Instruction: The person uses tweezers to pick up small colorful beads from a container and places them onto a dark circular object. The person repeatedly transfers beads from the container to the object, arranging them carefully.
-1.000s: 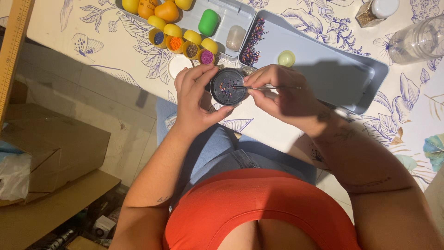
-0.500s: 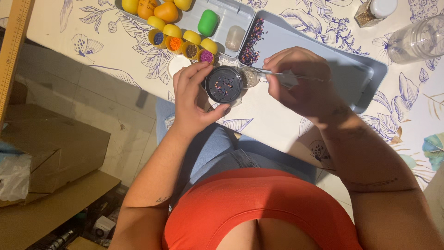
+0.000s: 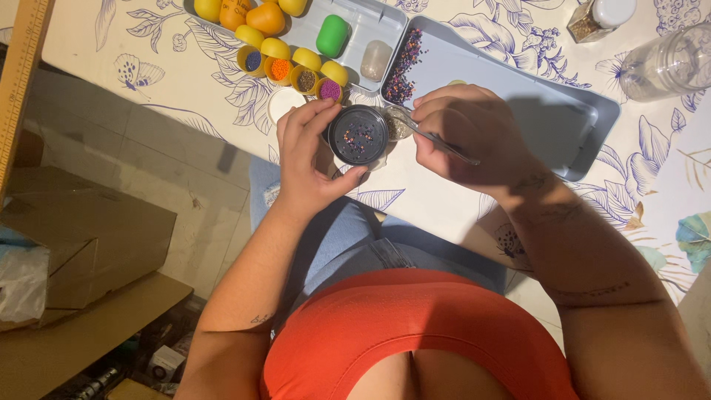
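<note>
My left hand (image 3: 311, 159) pinches the round dark dish of beads (image 3: 358, 134) just off the counter (image 3: 459, 196) edge, my right hand (image 3: 474, 133) closed on thin tweezers (image 3: 437, 141) beside it, so any tilt or slip could scatter beads into my lap.

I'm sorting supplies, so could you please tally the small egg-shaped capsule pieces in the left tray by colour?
Yellow pieces, open halves included: 9
Orange: 1, partly behind a yellow piece
Green: 1
Translucent grey: 1
Total: 12, though pieces at the top edge are cut off.
</note>
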